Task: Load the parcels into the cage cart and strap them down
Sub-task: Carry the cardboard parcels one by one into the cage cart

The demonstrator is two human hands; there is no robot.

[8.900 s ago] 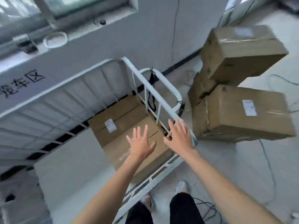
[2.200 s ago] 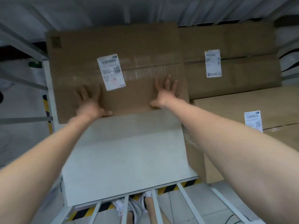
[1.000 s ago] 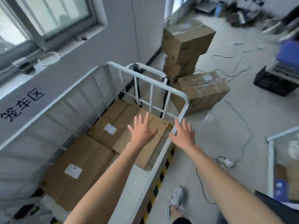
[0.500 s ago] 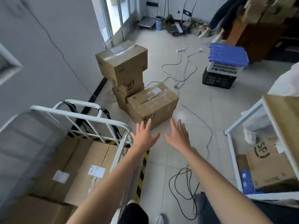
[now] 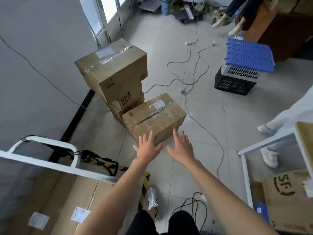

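Note:
A stack of cardboard parcels stands on the tiled floor ahead: a low taped parcel [image 5: 153,117] in front, a large taped parcel [image 5: 111,67] on top of an SF-marked one [image 5: 130,100] behind it. My left hand [image 5: 147,148] and my right hand [image 5: 182,146] are stretched out side by side with straight, spread fingers, just short of the low parcel and holding nothing. The white cage cart [image 5: 55,164] is at the lower left with flat parcels [image 5: 72,197] inside. Black straps [image 5: 96,160] hang on its end rail.
Cables [image 5: 194,77] trail over the floor to the right of the parcels. A blue crate on a black crate [image 5: 243,65] stands at the right. Another white cart [image 5: 271,167] with an SF box is at the lower right. A person's legs [image 5: 271,126] are at the right edge.
I have turned from the cart toward the parcel stack. Both hands, still empty and spread, have come closer to the low front parcel.

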